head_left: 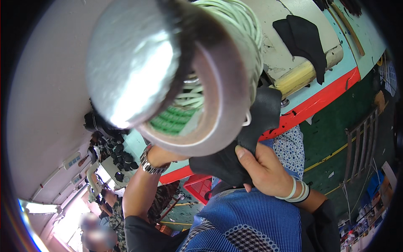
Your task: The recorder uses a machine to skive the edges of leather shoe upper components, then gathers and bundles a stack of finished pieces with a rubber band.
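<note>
Green floor (323, 145) crossed by yellow lines spreads to the right of and below a big, blurred silver machine part (130, 63), which fills the upper middle of the view and hides what lies behind it. Coils of pale cord (247, 25) run along this part's right side. Right of the part, too, a pale blue counter (345, 67) with a red edge carries a yellow roll (294, 80), two overlapping black cut pieces (300, 38) that hang partly over the roll, and, farther off, a wooden stick (350, 31). Well to the lower right of the part stands a slatted rack (361, 147).

Just below the part hangs a soft black piece (226, 161), its upper end beside the part's rim. The right hand (264, 170), below and to the right of the part, holds this piece in a closed grip, thumb on top. The left hand (166, 155) is mostly hidden behind the part's lower rim, so I cannot tell the state of its grip; a metal watch (149, 161) circles that wrist. Below the part are a red basket (197, 188) and a blue checked apron (260, 222); to its lower left, small black pieces (121, 158) lie heaped.
</note>
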A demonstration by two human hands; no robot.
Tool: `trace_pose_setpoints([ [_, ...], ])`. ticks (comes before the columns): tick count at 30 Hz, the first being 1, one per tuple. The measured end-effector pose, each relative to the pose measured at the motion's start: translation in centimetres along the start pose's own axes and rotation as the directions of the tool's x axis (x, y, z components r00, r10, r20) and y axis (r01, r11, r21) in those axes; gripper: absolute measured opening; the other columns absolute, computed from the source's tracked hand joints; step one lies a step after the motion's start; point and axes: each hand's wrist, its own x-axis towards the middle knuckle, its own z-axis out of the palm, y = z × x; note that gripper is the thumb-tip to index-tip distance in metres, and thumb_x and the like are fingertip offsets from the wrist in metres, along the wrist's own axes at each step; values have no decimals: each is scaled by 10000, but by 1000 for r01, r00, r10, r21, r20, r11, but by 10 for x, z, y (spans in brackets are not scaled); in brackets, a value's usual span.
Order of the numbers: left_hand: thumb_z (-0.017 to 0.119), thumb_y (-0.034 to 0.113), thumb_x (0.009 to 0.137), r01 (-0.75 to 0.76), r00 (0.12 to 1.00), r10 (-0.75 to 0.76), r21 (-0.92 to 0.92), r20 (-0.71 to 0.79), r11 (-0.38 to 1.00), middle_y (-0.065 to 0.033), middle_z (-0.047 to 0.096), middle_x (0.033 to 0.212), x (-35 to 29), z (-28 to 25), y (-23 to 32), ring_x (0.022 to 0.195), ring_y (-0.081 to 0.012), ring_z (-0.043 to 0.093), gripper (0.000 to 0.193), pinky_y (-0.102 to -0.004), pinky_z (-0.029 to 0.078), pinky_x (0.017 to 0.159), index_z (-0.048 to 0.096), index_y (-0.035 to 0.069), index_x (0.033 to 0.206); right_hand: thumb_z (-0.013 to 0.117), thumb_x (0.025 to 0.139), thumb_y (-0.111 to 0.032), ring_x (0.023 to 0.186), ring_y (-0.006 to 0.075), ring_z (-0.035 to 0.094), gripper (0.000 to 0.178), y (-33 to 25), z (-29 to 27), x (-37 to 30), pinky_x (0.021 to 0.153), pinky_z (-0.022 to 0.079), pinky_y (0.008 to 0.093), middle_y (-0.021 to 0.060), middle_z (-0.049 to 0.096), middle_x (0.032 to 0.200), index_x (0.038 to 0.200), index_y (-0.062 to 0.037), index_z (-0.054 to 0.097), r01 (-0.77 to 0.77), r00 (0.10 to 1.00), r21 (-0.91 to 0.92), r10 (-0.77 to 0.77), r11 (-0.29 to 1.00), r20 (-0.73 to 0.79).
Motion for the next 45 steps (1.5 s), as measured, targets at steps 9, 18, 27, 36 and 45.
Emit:
trace_pose_setpoints([
  [9,493,290,962,-58,995,58,6,-78,998,-4,632,762,20,12,-23,645,-51,538,344,-232,424,568,612,-32,943,459,966,-174,374,81,462,257,7,-8,9,357,331,246,23,502,541,819,29,516,157,967,-116,-176,981,-186],
  [18,505,230,952,-121,991,132,252,-29,960,-28,623,747,1,12,-3,661,-52,529,282,-234,432,591,611,-31,959,470,959,-166,432,88,503,231,1,-10,7,408,396,237,32,529,606,870,34,545,85,970,-14,-86,996,-226],
  [27,519,178,942,-258,962,236,173,138,951,-42,624,749,0,31,51,685,-60,537,220,-241,443,622,611,-22,940,504,889,-47,745,265,624,247,-39,-88,-6,694,528,348,191,620,963,1107,66,528,-140,476,-986,-868,89,-145],
  [36,544,171,928,-429,903,431,68,-12,901,-50,637,803,-1,37,57,716,-89,569,195,-249,460,658,618,-9,929,555,897,-240,1067,325,533,587,-4,-47,-1,921,432,439,262,525,1149,1327,94,337,473,743,-756,-666,453,67],
  [45,582,90,902,-460,874,458,-24,164,887,-83,556,1098,-11,25,51,986,-124,505,432,-292,423,874,398,-41,1269,423,978,-246,618,88,577,342,-1,-29,10,469,519,237,54,562,839,1198,15,428,28,981,-137,-1,990,193],
])
